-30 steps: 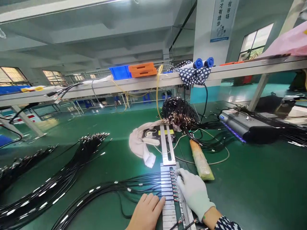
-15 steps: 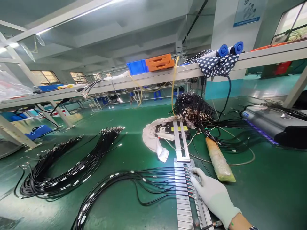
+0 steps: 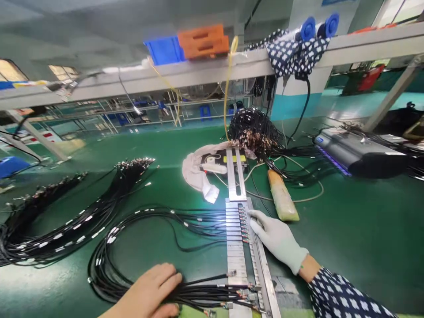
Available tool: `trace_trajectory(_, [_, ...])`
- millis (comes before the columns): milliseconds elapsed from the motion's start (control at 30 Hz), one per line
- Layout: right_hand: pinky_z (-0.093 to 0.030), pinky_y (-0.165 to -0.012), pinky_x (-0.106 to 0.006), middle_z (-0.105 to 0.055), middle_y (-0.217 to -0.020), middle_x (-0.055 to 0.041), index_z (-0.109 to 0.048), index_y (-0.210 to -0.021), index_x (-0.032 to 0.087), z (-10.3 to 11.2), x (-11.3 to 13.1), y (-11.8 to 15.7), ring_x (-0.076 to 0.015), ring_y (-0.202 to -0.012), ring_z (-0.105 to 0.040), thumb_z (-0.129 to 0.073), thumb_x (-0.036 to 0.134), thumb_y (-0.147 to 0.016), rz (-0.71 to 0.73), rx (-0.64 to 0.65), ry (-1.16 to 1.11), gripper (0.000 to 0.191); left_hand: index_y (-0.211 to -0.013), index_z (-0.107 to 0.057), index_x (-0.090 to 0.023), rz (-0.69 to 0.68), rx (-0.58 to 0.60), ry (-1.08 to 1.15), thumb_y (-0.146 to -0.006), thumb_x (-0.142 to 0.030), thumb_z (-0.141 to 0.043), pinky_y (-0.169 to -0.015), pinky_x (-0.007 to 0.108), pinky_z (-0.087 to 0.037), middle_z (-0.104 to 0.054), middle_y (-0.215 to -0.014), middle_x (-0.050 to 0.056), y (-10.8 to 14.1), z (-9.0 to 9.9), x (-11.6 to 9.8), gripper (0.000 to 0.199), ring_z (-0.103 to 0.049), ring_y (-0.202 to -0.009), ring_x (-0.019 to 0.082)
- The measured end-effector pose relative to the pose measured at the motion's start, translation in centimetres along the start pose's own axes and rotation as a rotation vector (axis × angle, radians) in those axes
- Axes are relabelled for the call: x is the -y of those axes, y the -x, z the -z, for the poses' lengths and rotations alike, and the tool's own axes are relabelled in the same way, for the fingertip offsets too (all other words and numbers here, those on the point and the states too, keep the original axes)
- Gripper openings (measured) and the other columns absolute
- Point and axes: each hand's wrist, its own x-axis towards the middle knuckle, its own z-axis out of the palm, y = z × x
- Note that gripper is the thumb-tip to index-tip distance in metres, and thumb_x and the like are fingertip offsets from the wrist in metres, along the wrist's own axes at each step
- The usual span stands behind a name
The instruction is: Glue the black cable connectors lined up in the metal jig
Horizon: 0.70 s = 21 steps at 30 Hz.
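My left hand (image 3: 155,291), bare, lies over a bundle of black cables (image 3: 205,291) at the bottom, its fingers curled on them; the thumb side is partly out of frame. The connectors of that bundle rest across the lower part of a slotted metal fixture (image 3: 236,254). My right hand (image 3: 276,236), in a white glove, is at the fixture's right edge, fingertips by a row of small connectors (image 3: 243,223) seated in it. Black cables run left from this row and curve round. Whether the gloved fingertips pinch anything is hidden.
More black cable bundles (image 3: 109,198) lie on the left. A white cloth (image 3: 195,172), a wrapped block (image 3: 281,196), a coiled cable heap (image 3: 253,126) and a grey machine (image 3: 359,152) stand beyond. A raised rail (image 3: 205,79) crosses behind, bearing blue and orange bins.
My left hand has come into view at the bottom with a cable bundle, now across the fixture's lower part. My right hand stays at the connector row. The view has shifted down and right.
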Motion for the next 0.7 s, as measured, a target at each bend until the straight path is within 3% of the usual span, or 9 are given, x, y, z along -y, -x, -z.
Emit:
trace_trajectory(100, [-0.048,-0.07,-0.028,-0.072,-0.088,0.0014,-0.058,-0.124,0.027,0.2,0.1,0.0,-0.0183,-0.083,-0.068,-0.04,0.042,-0.1,-0.02,-0.006,0.004,0.033,-0.092,-0.064,-0.023,0.083,0.056,0.149,-0.096,-0.046,-0.043,-0.07,0.024,-0.049,-0.058,-0.078,0.005,0.9,1.1,2.5,0.032,-0.056,-0.075,0.017])
trace_trajectory(200, [-0.047,-0.066,-0.027,-0.072,-0.088,0.0015,-0.06,-0.122,0.027,0.3,0.1,0.0,-0.0173,-0.08,-0.068,-0.042,0.042,-0.099,-0.025,-0.013,0.01,0.033,-0.087,-0.061,-0.02,0.165,0.243,0.326,-0.099,-0.03,-0.039,-0.072,0.018,-0.047,-0.059,-0.082,0.004,2.0,1.9,4.8,0.027,-0.056,-0.077,0.013])
trace_trajectory(300, [-0.046,-0.064,-0.027,-0.071,-0.085,0.0012,-0.06,-0.122,0.027,0.3,0.1,0.0,-0.0174,-0.077,-0.067,-0.042,0.042,-0.099,-0.022,-0.018,0.011,0.033,-0.092,-0.06,-0.02,0.268,0.41,0.411,-0.098,-0.027,-0.044,-0.075,0.017,-0.045,-0.06,-0.09,0.002,2.5,2.7,6.0,0.018,-0.057,-0.082,0.012])
trace_trajectory(400, [-0.046,-0.065,-0.028,-0.071,-0.086,0.0016,-0.06,-0.122,0.027,0.3,0.2,0.0,-0.0176,-0.078,-0.067,-0.043,0.042,-0.098,-0.021,-0.016,0.006,0.033,-0.094,-0.06,-0.021,0.334,0.494,0.424,-0.092,-0.026,-0.054,-0.077,0.016,-0.045,-0.061,-0.093,0.0,2.7,3.4,6.4,0.008,-0.058,-0.086,0.012])
trace_trajectory(600, [-0.048,-0.068,-0.028,-0.072,-0.091,0.0021,-0.062,-0.119,0.028,0.4,0.1,0.1,-0.0174,-0.08,-0.068,-0.044,0.043,-0.097,-0.03,-0.015,-0.004,0.031,-0.084,-0.06,-0.02,0.312,0.442,0.34,-0.091,-0.021,-0.05,-0.071,0.015,-0.046,-0.063,-0.084,0.0,3.4,4.9,7.4,0.012,-0.06,-0.078,0.012])
trace_trajectory(700, [-0.047,-0.068,-0.028,-0.072,-0.09,0.0015,-0.061,-0.12,0.028,0.4,0.1,0.1,-0.0181,-0.08,-0.068,-0.045,0.042,-0.097,-0.041,-0.009,-0.007,0.032,-0.081,-0.062,-0.02,0.312,0.325,0.362,-0.092,-0.03,-0.053,-0.067,0.014,-0.047,-0.065,-0.081,-0.001,2.7,6.5,8.1,0.017,-0.061,-0.074,0.011])
